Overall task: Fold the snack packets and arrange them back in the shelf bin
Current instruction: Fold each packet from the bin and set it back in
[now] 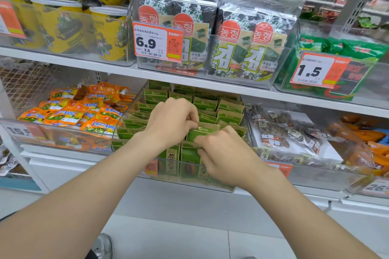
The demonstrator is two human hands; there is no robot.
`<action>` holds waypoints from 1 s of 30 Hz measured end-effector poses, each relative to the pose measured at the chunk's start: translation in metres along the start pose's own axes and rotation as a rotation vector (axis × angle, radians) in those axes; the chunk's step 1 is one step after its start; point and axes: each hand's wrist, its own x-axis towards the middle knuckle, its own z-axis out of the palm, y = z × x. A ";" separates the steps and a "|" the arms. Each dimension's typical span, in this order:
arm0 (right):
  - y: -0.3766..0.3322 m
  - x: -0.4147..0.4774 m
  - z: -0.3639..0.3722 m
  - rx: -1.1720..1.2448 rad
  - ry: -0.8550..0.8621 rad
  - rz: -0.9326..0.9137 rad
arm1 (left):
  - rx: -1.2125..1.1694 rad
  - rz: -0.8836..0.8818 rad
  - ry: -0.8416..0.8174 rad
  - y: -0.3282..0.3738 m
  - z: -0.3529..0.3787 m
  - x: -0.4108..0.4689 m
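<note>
A clear shelf bin [219, 171] on the lower shelf holds several green and tan snack packets [229, 108] standing in rows. Both hands work on one green packet [200, 133] near the bin's front. My left hand [171, 121] pinches its top edge from the left with curled fingers. My right hand [224, 153] grips the same packet from the right and below, fingers curled over its front. More packets [170, 156] stand upright against the bin's front wall below the hands, partly hidden by them.
Orange snack packs [84, 109] fill the bin to the left, and bagged brown snacks [288, 134] the bin to the right. Seaweed packs [242, 46] and yellow tubs [63, 25] stand on the shelf above. A price tag [156, 42] hangs overhead. White floor lies below.
</note>
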 end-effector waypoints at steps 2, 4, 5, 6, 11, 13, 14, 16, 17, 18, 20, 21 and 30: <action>0.006 -0.005 -0.002 0.097 0.139 0.086 | -0.083 0.019 0.042 0.001 -0.004 -0.003; 0.014 -0.010 -0.004 0.320 0.437 0.210 | -0.157 0.079 0.024 0.003 -0.010 -0.010; 0.018 -0.012 -0.006 0.418 0.551 0.272 | -0.173 0.109 -0.001 0.005 -0.014 -0.015; 0.022 -0.014 -0.008 0.496 0.599 0.308 | -0.182 0.129 -0.015 0.006 -0.016 -0.020; 0.029 -0.016 -0.006 0.612 0.425 0.400 | -0.313 0.077 0.091 0.011 -0.022 -0.034; 0.029 -0.017 -0.008 0.627 0.560 0.421 | -0.339 -0.018 0.101 0.011 -0.023 -0.037; 0.029 -0.018 -0.010 0.642 0.651 0.427 | -0.326 -0.050 0.072 0.011 -0.022 -0.039; 0.030 -0.020 -0.014 0.652 0.806 0.455 | -0.259 -0.037 -0.028 0.011 -0.018 -0.043; 0.030 -0.020 -0.015 0.657 0.860 0.471 | -0.207 -0.003 -0.088 0.013 -0.017 -0.045; 0.030 -0.021 -0.015 0.661 0.900 0.480 | -0.144 0.039 -0.146 0.015 -0.017 -0.046; 0.030 -0.022 -0.016 0.661 0.938 0.474 | -0.021 0.126 -0.240 0.018 -0.018 -0.048; 0.030 -0.022 -0.017 0.651 0.949 0.467 | 0.021 0.160 -0.270 0.019 -0.019 -0.049; 0.025 -0.021 -0.022 0.607 1.075 0.408 | 0.082 0.242 -0.277 0.025 -0.022 -0.053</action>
